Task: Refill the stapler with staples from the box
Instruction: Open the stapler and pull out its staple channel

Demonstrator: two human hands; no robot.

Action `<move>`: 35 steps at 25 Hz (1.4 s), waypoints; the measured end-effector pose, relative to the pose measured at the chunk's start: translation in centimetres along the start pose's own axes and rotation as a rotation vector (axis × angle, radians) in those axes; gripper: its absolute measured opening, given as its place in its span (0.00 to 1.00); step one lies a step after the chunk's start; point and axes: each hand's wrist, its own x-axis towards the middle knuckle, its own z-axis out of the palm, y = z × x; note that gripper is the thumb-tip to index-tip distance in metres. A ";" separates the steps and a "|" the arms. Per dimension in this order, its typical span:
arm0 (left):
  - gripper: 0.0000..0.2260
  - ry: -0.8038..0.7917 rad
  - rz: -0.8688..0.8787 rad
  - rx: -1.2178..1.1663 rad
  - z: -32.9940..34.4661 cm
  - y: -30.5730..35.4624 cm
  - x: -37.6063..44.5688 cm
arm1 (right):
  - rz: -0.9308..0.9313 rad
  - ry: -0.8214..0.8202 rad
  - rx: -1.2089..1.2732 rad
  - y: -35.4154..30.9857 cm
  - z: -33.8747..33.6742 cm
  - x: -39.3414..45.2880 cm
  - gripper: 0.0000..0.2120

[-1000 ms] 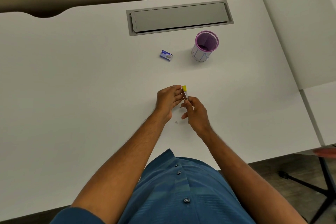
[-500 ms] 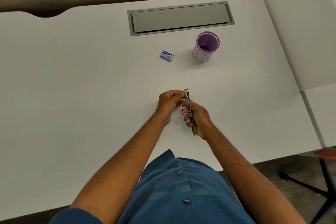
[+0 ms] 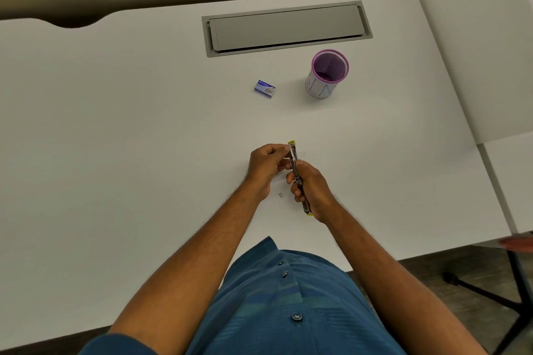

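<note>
Right hand (image 3: 313,192) grips stapler (image 3: 297,170) above desk (image 3: 115,138).

The white desk (image 3: 115,153) carries a staple box (image 3: 265,88), purple cup (image 3: 327,75) and loose staples (image 3: 280,195).

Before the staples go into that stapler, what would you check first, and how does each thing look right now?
1. Stapler held firmly: ok, the right hand grips its near half.
2. Left hand at the far end: ok, its fingertips pinch there.
3. Stapler opened out: ok, it looks unfolded long.
4. Staples seated in the channel: cannot tell, too small.
5. Loose staples on the desk: not ok, still lying out.
6. Staple box within reach: ok, beside the purple cup.
</note>
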 end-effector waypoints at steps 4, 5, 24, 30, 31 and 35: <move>0.08 0.019 -0.013 -0.043 -0.1 0.0 0.0 | -0.140 0.045 -0.187 0.3 0.5 -0.1 0.15; 0.08 0.031 -0.012 -0.043 -0.1 -0.1 0.0 | -0.171 0.072 -0.229 0.4 0.6 -0.2 0.14; 0.05 0.075 0.481 0.578 -0.2 -1.0 -1.3 | -0.034 0.014 -0.018 -0.1 1.0 -1.1 0.20; 0.02 0.024 0.441 0.526 -0.3 -2.0 -1.8 | -0.050 0.020 -0.046 0.0 1.0 -1.3 0.20; 0.02 0.015 0.439 0.532 -0.5 -2.0 -1.8 | -0.049 0.018 -0.048 0.0 1.1 -1.3 0.19; 0.03 -0.064 0.454 0.579 -0.9 -1.5 -1.6 | -0.034 0.011 -0.022 -0.2 1.1 -1.4 0.17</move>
